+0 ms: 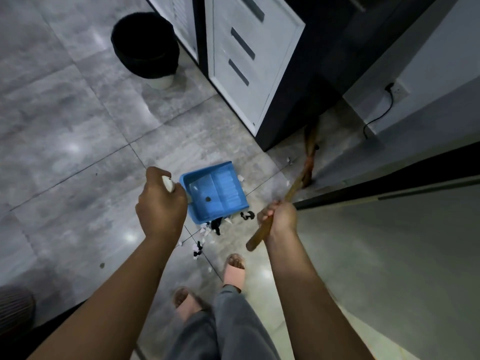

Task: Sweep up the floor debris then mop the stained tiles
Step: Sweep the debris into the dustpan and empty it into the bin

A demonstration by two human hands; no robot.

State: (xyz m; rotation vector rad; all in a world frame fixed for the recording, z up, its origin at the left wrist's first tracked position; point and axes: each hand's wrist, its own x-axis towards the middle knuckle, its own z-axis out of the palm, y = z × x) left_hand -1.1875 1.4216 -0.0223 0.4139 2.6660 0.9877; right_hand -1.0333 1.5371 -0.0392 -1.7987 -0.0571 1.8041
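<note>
- Grey tiled floor [65, 113], glossy, glare spots.
- White drawer cabinet [249, 61] top centre; black bin [145, 45] left of it.
- Blue dustpan [215, 190] mid-frame, down at the floor, near the cabinet corner.
- Broom [293, 187]: wooden stick slanting right of dustpan, head by the cabinet corner.
- Left hand [161, 203]: fingers clamped on white dustpan handle [168, 183].
- Right hand [278, 216]: fingers wrapped round broom stick, near its upper end.
- Debris [207, 229]: white and black scraps on tiles at dustpan's near edge, a few more to its right.

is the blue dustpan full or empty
Nearly empty: the blue dustpan holds only one small dark bit; the black and white scraps lie on the floor outside it.
</note>
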